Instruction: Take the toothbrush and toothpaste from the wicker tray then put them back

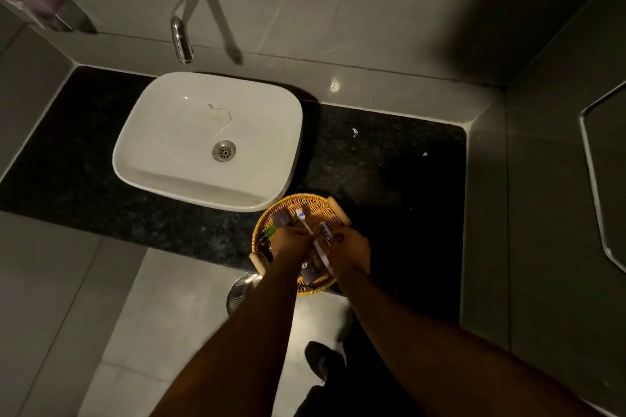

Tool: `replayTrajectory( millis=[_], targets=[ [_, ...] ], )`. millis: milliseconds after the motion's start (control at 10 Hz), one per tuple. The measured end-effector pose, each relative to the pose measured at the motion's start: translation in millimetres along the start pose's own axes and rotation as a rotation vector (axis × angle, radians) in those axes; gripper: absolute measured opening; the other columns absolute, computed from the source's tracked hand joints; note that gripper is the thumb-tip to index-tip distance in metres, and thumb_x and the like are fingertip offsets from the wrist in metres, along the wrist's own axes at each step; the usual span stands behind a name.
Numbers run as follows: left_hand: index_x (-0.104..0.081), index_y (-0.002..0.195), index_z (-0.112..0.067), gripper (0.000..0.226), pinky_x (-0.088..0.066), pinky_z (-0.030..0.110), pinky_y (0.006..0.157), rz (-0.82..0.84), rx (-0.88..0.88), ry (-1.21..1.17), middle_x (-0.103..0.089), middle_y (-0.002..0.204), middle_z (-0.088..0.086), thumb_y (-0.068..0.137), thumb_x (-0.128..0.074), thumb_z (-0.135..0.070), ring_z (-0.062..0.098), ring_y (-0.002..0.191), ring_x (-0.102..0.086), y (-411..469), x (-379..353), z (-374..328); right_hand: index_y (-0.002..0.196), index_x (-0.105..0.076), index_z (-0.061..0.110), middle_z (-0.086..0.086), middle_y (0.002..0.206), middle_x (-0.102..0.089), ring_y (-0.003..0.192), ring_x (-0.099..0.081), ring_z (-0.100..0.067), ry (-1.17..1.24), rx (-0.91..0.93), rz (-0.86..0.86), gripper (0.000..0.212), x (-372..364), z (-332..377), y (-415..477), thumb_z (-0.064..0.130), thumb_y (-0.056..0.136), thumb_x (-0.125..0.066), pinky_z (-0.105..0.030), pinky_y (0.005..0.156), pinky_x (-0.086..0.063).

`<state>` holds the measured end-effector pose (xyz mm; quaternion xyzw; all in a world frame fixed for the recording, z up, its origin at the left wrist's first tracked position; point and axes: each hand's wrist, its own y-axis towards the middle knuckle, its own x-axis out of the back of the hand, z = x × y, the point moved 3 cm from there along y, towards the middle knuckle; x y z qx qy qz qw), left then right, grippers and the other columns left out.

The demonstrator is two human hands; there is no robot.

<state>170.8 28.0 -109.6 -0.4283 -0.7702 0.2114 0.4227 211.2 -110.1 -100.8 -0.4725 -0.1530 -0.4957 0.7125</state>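
Note:
A round wicker tray [310, 201] sits on the black counter, just right of the sink's front corner. Both hands are over it. My left hand [289, 242] pinches the white toothbrush [306, 222] at mid-handle; its bristled head points away from me, and the handle runs back between my hands. My right hand [350, 249] is closed on the small white toothpaste tube [326, 235] with blue print, thumb on top. Whether the tube rests on the tray or is lifted, I cannot tell. Dark sachets [281, 217] and a green item [270, 231] also lie in the tray.
A white basin [162, 159] stands left of the tray under a chrome wall spout [184, 41]. The black counter [389, 162] runs right to a grey wall. A metal bin lid [242, 291] and my dark shoe [320, 360] show on the floor below.

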Motion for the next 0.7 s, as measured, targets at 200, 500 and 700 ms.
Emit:
replayTrajectory(
  millis=[200, 500, 700],
  targets=[
    [-0.084, 0.102, -0.003, 0.018, -0.062, 0.027, 0.064, -0.049, 0.002, 0.064, -0.083, 0.093, 0.013, 0.100, -0.074, -0.018, 0.021, 0.073, -0.077, -1, -3, 0, 0.116, -0.074, 0.018, -0.005, 0.118, -0.077, 0.107, -0.074, -0.023, -0.213, 0.039, -0.013, 0.033, -1, 4, 2, 0.038, 0.107, -0.048, -0.032, 0.089, -0.058],
    [-0.081, 0.110, -0.015, 0.021, -0.062, 0.038, 0.091, -0.164, -0.132, 0.136, -0.082, 0.105, 0.007, 0.104, -0.063, -0.025, 0.025, 0.099, -0.078, -29, 12, -1, 0.113, -0.067, 0.023, -0.002, 0.107, -0.076, 0.096, -0.076, -0.022, -0.313, 0.062, -0.048, 0.033, 8, 0, -11, 0.045, 0.105, -0.045, -0.041, 0.085, -0.064],
    [-0.064, 0.138, -0.029, 0.035, -0.061, 0.046, 0.095, -0.215, -0.399, 0.437, -0.077, 0.120, 0.011, 0.108, -0.047, -0.035, 0.034, 0.111, -0.073, -61, 41, 7, 0.127, -0.065, 0.024, -0.005, 0.126, -0.071, 0.117, -0.068, -0.023, -0.382, 0.368, -0.189, 0.039, 18, 30, -35, 0.046, 0.104, -0.042, -0.038, 0.089, -0.057]
  ],
)
